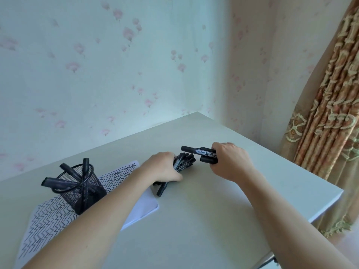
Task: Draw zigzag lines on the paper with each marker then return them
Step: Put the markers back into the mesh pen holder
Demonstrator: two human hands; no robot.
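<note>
White table (213, 200); floral wallpaper (97, 74); both hands' fingers grip black markers (184, 162).

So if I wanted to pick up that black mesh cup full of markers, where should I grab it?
Probably wrap a hand around the mesh cup low on its wall, coming from the side. Markers stick out of the open top at slants, so reaching from above would likely bump them.

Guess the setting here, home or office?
Most likely a room in a home: floral wallpaper on both walls, an ornate patterned curtain at the right, and a plain pale desk pushed into the corner. Nothing in view suggests an office or lab.
</note>
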